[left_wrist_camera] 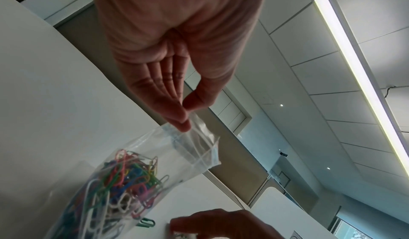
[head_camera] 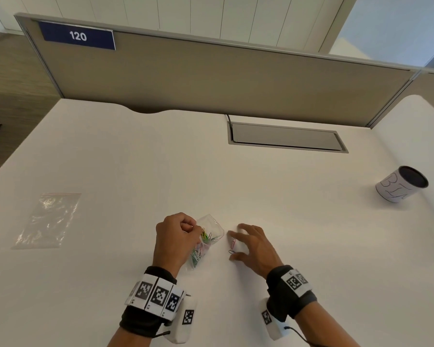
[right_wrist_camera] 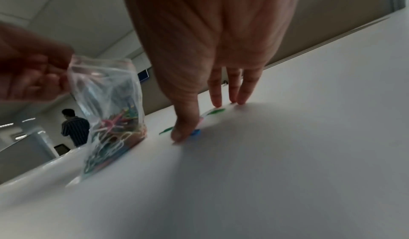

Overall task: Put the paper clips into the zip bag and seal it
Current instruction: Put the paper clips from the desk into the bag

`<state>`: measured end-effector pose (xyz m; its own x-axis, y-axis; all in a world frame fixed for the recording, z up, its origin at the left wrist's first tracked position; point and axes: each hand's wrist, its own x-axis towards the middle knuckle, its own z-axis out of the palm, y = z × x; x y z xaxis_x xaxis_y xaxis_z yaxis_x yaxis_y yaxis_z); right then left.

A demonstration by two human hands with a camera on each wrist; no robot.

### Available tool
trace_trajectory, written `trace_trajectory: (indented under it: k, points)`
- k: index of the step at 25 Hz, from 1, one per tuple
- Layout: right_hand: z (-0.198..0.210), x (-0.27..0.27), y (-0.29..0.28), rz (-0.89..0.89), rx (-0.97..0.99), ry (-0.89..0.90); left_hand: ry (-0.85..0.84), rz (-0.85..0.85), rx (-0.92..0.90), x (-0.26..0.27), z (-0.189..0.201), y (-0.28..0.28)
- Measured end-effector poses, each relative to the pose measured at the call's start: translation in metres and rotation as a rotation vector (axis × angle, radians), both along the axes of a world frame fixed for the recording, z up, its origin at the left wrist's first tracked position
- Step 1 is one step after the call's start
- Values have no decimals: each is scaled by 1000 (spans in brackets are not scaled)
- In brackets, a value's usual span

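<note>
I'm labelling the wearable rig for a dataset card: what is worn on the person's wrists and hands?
Both hands, left and right, are bare. Each wrist has a black cuff, a white band with black square-pattern markers, and a white marker-tagged camera block beneath, with a thin black cable.

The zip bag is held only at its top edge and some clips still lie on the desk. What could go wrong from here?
1. The left hand pinches the zip bag by one side of its open mouth, so the full bag could tip and spill clips.
2. The right hand has flat fingers on the loose paper clips; thin clips may slide away on the smooth desk instead of lifting.
</note>
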<state>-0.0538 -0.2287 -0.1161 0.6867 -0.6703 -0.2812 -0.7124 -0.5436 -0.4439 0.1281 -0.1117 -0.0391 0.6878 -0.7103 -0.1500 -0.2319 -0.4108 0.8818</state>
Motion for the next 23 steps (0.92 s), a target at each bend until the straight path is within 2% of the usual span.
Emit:
trace_trajectory:
  k: [3, 9, 16, 20, 23]
  points:
    - [-8, 5, 3, -3, -119, -99, -5, -6, 2, -2, 0, -1]
    - [-10, 9, -1, -6, -143, -136, 9, 3, -1, 0, -2, -2]
    - [-9, 17, -8, 3, -126, 14, -2, -11, -3, -1, -2, -2]
    - [-8, 17, -6, -18, -71, -105, -3, -5, 4, 0, -4, -2]
    - [-3, 16, -7, -88, -14, -132, -8, -6, 10, 1, -4, -1]
